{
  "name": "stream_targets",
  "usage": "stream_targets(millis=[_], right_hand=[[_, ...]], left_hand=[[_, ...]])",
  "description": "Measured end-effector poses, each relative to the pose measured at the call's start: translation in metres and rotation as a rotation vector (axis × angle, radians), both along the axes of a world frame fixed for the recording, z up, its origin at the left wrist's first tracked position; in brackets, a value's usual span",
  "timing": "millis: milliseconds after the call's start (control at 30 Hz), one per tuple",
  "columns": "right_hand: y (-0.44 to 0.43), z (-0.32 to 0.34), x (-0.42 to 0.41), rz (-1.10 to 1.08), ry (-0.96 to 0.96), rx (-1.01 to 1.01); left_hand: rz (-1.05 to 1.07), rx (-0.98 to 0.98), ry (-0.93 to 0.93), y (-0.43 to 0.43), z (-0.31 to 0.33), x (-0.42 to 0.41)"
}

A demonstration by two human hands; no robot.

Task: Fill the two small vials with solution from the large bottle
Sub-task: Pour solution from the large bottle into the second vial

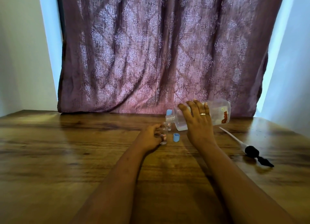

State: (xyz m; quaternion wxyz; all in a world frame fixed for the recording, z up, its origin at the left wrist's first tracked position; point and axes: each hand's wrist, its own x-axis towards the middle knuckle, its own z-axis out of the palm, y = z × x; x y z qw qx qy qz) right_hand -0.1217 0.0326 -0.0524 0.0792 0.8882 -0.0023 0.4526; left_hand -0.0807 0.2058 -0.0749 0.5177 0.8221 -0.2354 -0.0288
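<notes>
Hands (198, 121): tipped bottle (218, 114), vial (163, 136)

A mauve damask-patterned curtain (161, 52) hangs in loose folds, its hem resting on the far edge of a dark-grained wooden table (67, 156). Daylight glows through the fabric, brightest near its lower middle. Plain pale walls (21, 47) flank the curtain on both sides, tinged blue along its edges.

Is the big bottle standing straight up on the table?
No, the right hand holds the large bottle tipped on its side, its open neck pointing down toward the small vials by the left hand.
</notes>
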Motion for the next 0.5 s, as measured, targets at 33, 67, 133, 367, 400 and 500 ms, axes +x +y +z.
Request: stream_targets(millis=[33, 67, 133, 367, 400, 500], right_hand=[[0.0002, 0.0001, -0.0001, -0.002, -0.002, 0.000], [0.0002, -0.0002, -0.0002, -0.003, -0.004, 0.002], [0.0000, -0.0001, -0.0001, 0.000, -0.009, 0.006], [-0.0004, -0.0004, 0.0001, 0.009, -0.013, -0.002], [-0.0005, -0.0002, 0.0002, 0.012, -0.010, -0.001], [-0.0006, -0.0003, 0.0001, 0.017, -0.020, 0.013]], left_hand=[[-0.003, 0.000, 0.004, -0.0001, -0.0002, 0.0004], [-0.005, 0.001, 0.005, -0.0003, -0.0010, 0.0013], [-0.014, -0.002, 0.004, -0.0001, -0.0010, 0.0019], [-0.023, 0.001, 0.014, 0.0005, 0.0000, 0.0014], [-0.024, 0.005, 0.012, 0.0005, 0.0000, 0.0017], [-0.016, 0.003, 0.009, 0.0002, -0.0006, 0.0014]])
